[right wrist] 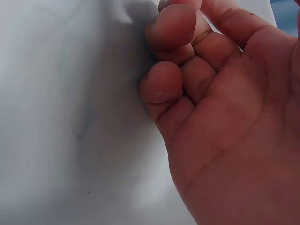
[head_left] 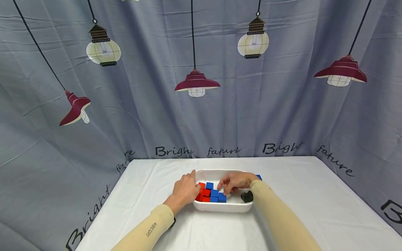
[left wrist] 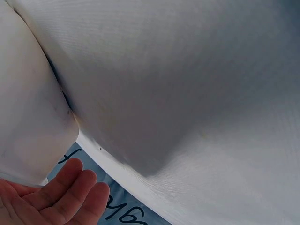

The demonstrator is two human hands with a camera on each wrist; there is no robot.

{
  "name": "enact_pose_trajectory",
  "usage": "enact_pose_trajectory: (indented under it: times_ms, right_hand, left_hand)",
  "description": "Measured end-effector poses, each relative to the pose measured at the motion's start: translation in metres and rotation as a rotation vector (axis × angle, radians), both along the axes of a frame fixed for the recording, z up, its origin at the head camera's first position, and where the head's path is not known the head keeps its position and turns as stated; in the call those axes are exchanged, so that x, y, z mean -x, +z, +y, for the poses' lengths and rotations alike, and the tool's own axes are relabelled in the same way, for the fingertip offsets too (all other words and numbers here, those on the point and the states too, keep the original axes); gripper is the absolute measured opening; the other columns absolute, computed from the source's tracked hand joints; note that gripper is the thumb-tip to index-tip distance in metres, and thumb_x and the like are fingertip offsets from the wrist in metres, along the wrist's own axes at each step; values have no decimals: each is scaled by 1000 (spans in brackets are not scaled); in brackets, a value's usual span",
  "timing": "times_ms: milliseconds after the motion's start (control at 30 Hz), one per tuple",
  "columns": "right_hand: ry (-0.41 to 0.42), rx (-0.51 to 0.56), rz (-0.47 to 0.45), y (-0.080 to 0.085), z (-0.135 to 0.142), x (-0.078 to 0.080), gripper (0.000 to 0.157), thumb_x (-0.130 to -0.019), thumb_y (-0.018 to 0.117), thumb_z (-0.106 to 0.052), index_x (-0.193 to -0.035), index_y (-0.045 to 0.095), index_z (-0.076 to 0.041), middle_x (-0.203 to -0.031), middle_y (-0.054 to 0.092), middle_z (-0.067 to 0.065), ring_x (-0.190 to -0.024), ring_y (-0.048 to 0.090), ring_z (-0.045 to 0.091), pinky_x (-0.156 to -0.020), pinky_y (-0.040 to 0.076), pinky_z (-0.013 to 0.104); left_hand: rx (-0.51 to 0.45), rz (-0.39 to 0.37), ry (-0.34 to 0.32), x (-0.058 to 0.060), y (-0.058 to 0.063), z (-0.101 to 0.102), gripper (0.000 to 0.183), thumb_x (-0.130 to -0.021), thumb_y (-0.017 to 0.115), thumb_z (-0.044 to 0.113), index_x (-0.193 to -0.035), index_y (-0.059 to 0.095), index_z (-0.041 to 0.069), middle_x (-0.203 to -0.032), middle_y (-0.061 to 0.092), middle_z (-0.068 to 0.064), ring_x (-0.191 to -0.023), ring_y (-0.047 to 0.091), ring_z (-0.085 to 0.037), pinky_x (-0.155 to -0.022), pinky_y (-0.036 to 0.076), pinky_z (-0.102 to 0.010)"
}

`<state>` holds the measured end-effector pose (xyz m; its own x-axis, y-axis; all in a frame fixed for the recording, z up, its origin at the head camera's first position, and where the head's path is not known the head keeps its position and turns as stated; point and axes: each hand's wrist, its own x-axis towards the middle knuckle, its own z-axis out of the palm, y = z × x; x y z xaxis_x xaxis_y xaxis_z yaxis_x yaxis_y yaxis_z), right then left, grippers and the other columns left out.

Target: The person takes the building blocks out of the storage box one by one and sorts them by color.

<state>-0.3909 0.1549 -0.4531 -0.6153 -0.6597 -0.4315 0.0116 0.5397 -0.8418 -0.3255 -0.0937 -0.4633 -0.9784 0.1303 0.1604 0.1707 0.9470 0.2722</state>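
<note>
A white rectangular tray (head_left: 223, 207) holds red blocks (head_left: 206, 192) at its left end, with blue blocks (head_left: 214, 193) just right of them. My left hand (head_left: 186, 188) holds the tray's left end, thumb over the rim beside the red blocks. Its other fingers (left wrist: 70, 194) reach along outside the wall in the left wrist view. Over the tray's inside is my right hand (head_left: 237, 182), thumb and index finger apart and pointing toward the blue blocks. In the right wrist view its fingers (right wrist: 161, 82) are loosely bent, with nothing showing in the palm.
A small blue piece (head_left: 259, 177) shows behind the right wrist. A black device (head_left: 247, 196) sits under that wrist, overlapping the tray's right end. The tray stands on a white-covered table (head_left: 150, 184), with a grey printed curtain (head_left: 220, 122) around the back and sides.
</note>
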Motion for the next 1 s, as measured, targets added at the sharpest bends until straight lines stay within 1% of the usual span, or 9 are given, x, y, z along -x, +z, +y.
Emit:
enact_pose_trajectory:
  times_ms: [200,367,433,533,667,900,1000]
  right_hand:
    - [8,-1,22,-3,1,2,29,-82,72,-6,-111,70,-3,-68,57,-1,-64,46,14,-59,33,24]
    - [-38,-31,77,-1,2,1,22,-85,71,-9,-106,73,-4,-74,59,-2,-65,47,14,-61,35,23]
    - [-60,-30,93,-1,2,1,19,-86,71,-8,-103,74,-4,-77,61,-1,-66,48,14,-61,36,23]
    - [-75,-18,107,0,1,-1,17,-86,70,-6,-102,74,-2,-77,61,-1,-66,48,15,-61,36,23]
    - [-71,-10,114,1,0,-2,17,-86,70,-5,-102,74,-1,-76,61,-1,-65,47,14,-60,35,22]
    - [-82,-43,126,-1,0,-1,15,-84,75,-9,-98,75,-5,-72,59,-2,-64,47,14,-60,34,22]
    - [-72,-32,102,-1,0,-1,18,-81,78,-9,-99,75,-5,-69,57,-2,-64,47,14,-60,33,24]
  left_hand:
    - [7,16,4,0,-1,0,63,-94,59,31,-148,46,1,-130,64,-16,-114,62,-29,-96,53,-49]
    - [-1,7,4,0,-2,1,63,-94,60,31,-148,46,1,-131,63,-16,-114,62,-29,-96,53,-49]
    - [0,6,4,0,-1,1,64,-94,60,31,-149,45,1,-130,64,-15,-113,62,-29,-96,53,-49]
    - [7,9,3,0,0,0,64,-94,59,31,-149,45,1,-130,64,-15,-112,62,-29,-95,54,-49]
    - [10,6,6,0,1,0,64,-94,60,31,-149,45,1,-130,64,-15,-112,62,-29,-95,54,-49]
    - [-2,-2,11,0,1,1,64,-94,61,31,-149,45,1,-131,63,-16,-114,62,-30,-97,53,-49]
    - [-2,-5,13,0,1,1,64,-94,60,31,-149,44,2,-132,63,-16,-114,62,-29,-97,53,-49]
